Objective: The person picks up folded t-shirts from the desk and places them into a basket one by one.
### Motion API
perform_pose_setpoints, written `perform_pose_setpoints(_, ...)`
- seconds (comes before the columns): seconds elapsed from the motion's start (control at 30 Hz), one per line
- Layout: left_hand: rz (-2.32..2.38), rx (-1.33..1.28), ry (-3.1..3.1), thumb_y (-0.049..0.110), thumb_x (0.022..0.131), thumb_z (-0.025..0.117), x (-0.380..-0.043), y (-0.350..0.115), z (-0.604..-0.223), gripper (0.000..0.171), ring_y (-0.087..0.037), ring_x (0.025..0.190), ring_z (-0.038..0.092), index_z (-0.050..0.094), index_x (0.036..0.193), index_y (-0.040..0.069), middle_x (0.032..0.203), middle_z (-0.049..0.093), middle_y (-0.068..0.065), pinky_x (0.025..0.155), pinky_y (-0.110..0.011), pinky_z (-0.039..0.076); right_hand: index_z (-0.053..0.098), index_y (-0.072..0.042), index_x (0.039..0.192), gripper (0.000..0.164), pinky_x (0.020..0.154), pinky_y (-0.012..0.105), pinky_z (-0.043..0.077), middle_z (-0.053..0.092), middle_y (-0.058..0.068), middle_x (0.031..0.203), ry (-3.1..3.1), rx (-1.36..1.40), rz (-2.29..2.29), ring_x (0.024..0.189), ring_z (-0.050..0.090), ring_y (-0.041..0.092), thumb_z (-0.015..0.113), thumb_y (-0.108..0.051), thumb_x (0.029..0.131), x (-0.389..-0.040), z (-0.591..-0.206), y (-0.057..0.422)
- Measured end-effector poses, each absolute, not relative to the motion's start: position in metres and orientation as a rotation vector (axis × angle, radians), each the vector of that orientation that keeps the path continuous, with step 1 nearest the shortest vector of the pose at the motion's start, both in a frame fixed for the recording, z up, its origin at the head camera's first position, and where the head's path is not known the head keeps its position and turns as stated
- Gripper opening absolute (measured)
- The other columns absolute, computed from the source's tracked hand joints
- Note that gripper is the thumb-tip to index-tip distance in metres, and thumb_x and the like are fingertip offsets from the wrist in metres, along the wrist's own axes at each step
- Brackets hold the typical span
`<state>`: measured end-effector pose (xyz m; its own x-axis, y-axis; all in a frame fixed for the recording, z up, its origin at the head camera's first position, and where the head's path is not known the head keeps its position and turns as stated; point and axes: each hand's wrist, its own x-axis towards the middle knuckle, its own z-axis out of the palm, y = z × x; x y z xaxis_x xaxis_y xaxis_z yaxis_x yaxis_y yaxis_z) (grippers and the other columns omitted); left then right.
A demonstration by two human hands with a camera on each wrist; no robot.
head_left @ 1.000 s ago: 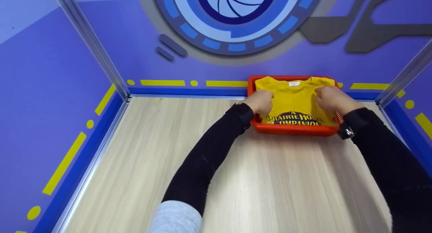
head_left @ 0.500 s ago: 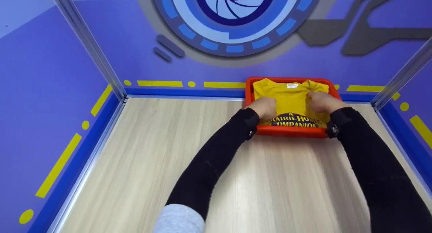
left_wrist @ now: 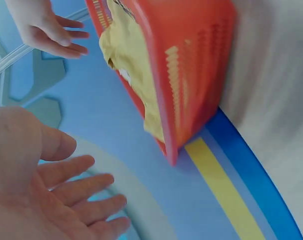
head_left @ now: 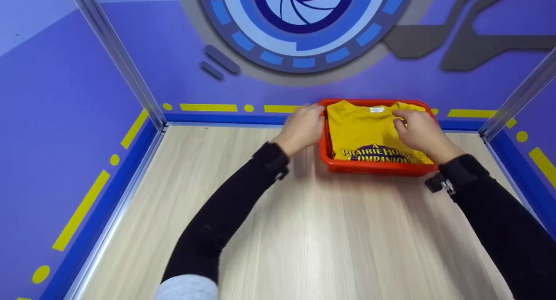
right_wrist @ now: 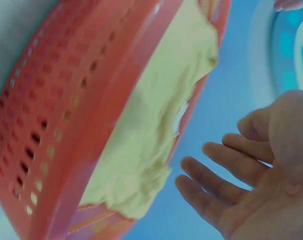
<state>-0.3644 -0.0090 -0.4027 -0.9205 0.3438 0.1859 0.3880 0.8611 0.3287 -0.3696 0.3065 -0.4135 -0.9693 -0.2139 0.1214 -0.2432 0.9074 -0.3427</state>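
Note:
A yellow T-shirt (head_left: 365, 128) with dark printed lettering lies folded inside a red basket (head_left: 382, 167), its collar and white label toward the back. My left hand (head_left: 302, 128) is off the basket's left end, fingers loosely extended and holding nothing. The left wrist view shows that hand (left_wrist: 66, 185) apart from the perforated basket wall (left_wrist: 191, 75). Above the shirt's right side hovers my right hand (head_left: 421, 133), its fingers spread. In the right wrist view, there is a gap between its fingers (right_wrist: 206, 190) and the shirt (right_wrist: 146, 125).
The basket stands on a light wood-grain tabletop (head_left: 217, 182) against the purple back wall (head_left: 269, 89). Side walls rise at left (head_left: 56, 130) and right, with metal corner posts (head_left: 117, 52). The right post is close to the basket's right end.
Both hands have let go of the shirt. My left hand has moved left out of the basket, and my right hand has lifted with its fingers spread. The shirt stays in the basket.

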Motion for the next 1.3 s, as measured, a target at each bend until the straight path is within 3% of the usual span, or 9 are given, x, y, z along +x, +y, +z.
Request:
perform_pose_setpoints(0.1, -0.459, -0.541, -2.914, 0.031, 0.105, 0.041, -0.353, -0.033, -0.407, 0.048, -0.033, 0.151, 0.029, 0.042, 0.151, 0.015, 0.161, 0.034, -0.011, 0.125, -0.046, 0.023, 0.054, -0.005, 0.141, 0.051, 0.106, 0.061, 0.041, 0.056, 0.023, 0.141, -2.902, 0.358, 0.592, 0.123, 0.056, 0.041, 0.043, -0.039, 0.105, -0.353, -0.409, 0.294)
perform_pose_setpoints(0.23, -0.369, -0.504, -2.929, 0.042, 0.106, 0.038, -0.337, -0.058, -0.412, 0.056, -0.038, 0.155, 0.01, 0.031, 0.156, 0.02, 0.168, 0.013, -0.013, 0.124, -0.057, 0.016, 0.059, -0.006, 0.136, 0.053, 0.105, 0.061, 0.042, 0.061, 0.021, 0.135, -2.764, 0.396, 0.587, 0.124, 0.056, 0.041, 0.044, -0.045, 0.104, -0.332, -0.405, 0.279)
perform_pose_setpoints(0.43, -0.274, -0.451, -2.913, 0.06, 0.103, 0.022, -0.317, -0.086, -0.432, 0.067, -0.039, 0.155, -0.002, 0.017, 0.16, 0.025, 0.169, 0.002, -0.012, 0.123, -0.061, 0.01, 0.056, -0.008, 0.14, 0.06, 0.108, 0.064, 0.037, 0.058, 0.021, 0.14, -2.675, 0.464, 0.451, 0.128, 0.051, 0.046, 0.046, -0.053, 0.101, -0.309, -0.413, 0.263)
perform_pose_setpoints(0.6, -0.245, -0.388, -2.934, 0.075, 0.094, 0.012, -0.306, -0.101, -0.455, 0.083, -0.039, 0.154, -0.013, 0.001, 0.161, 0.027, 0.168, -0.012, -0.011, 0.122, -0.065, 0.005, 0.035, -0.019, 0.155, 0.077, 0.11, 0.071, 0.025, 0.037, 0.02, 0.157, -2.736, 0.434, 0.321, 0.137, 0.035, 0.051, 0.042, -0.068, 0.095, -0.299, -0.436, 0.255)
perform_pose_setpoints(0.73, -0.249, -0.367, -2.949, 0.081, 0.091, 0.015, -0.298, -0.106, -0.469, 0.09, -0.04, 0.153, -0.013, 0.002, 0.161, 0.026, 0.167, -0.013, -0.012, 0.12, -0.068, 0.007, 0.022, -0.027, 0.159, 0.087, 0.113, 0.074, 0.015, 0.022, 0.019, 0.164, -2.811, 0.385, 0.293, 0.145, 0.021, 0.054, 0.04, -0.077, 0.09, -0.292, -0.454, 0.252)
perform_pose_setpoints(0.87, -0.267, -0.365, -2.984, 0.083, 0.089, 0.015, -0.292, -0.108, -0.48, 0.093, -0.042, 0.154, -0.008, 0.005, 0.161, 0.026, 0.168, -0.008, -0.013, 0.119, -0.07, 0.009, 0.015, -0.029, 0.16, 0.092, 0.113, 0.074, 0.011, 0.018, 0.018, 0.165, -2.845, 0.372, 0.284, 0.146, 0.017, 0.054, 0.039, -0.08, 0.088, -0.288, -0.466, 0.252)
perform_pose_setpoints(1.07, -0.257, -0.337, -3.024, 0.086, 0.085, 0.01, -0.288, -0.112, -0.491, 0.097, -0.041, 0.155, -0.006, 0.005, 0.161, 0.026, 0.169, -0.001, -0.014, 0.119, -0.069, 0.01, 0.014, -0.029, 0.16, 0.093, 0.114, 0.074, 0.009, 0.017, 0.019, 0.166, -2.878, 0.376, 0.301, 0.147, 0.015, 0.053, 0.038, -0.081, 0.087, -0.288, -0.475, 0.253)
perform_pose_setpoints(1.3, -0.236, -0.328, -3.047, 0.087, 0.084, 0.008, -0.286, -0.11, -0.49, 0.098, -0.042, 0.154, -0.007, 0.002, 0.161, 0.027, 0.168, -0.006, -0.014, 0.119, -0.069, 0.01, 0.014, -0.028, 0.16, 0.094, 0.114, 0.075, 0.007, 0.016, 0.019, 0.166, -2.897, 0.358, 0.296, 0.148, 0.012, 0.053, 0.038, -0.082, 0.087, -0.286, -0.475, 0.254)
